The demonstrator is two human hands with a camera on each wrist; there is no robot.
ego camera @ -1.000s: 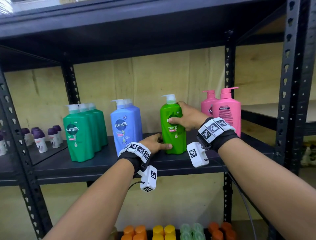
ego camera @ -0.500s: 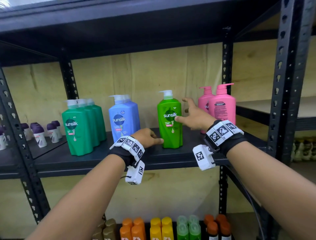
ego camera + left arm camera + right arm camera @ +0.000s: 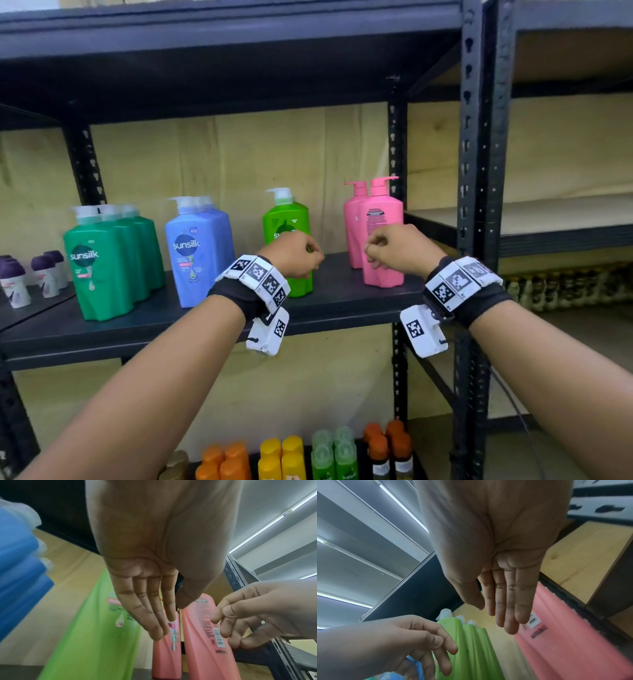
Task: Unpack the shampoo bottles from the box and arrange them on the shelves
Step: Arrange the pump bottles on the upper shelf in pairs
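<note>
A light green pump bottle (image 3: 286, 219) stands upright on the dark middle shelf (image 3: 342, 298), between two blue bottles (image 3: 195, 250) and two pink bottles (image 3: 382, 219). Three dark green bottles (image 3: 102, 267) stand further left. My left hand (image 3: 298, 257) hovers in front of the light green bottle, empty. My right hand (image 3: 390, 250) hovers in front of the pink bottles, also empty. The wrist views show the left hand (image 3: 169, 619) and right hand (image 3: 494, 618) with relaxed, nearly straight fingers, touching nothing. No box is in view.
Small purple-capped bottles (image 3: 20, 277) sit on the neighbouring shelf at far left. Several orange, yellow and green bottles (image 3: 291, 455) fill the lower shelf. A black upright (image 3: 476, 205) stands at the right, with a bare wooden shelf (image 3: 565, 219) beyond it.
My right hand released the light green bottle, and my left hand left its base. Both hands have drawn back from the shelf toward me, and the bottle stays standing.
</note>
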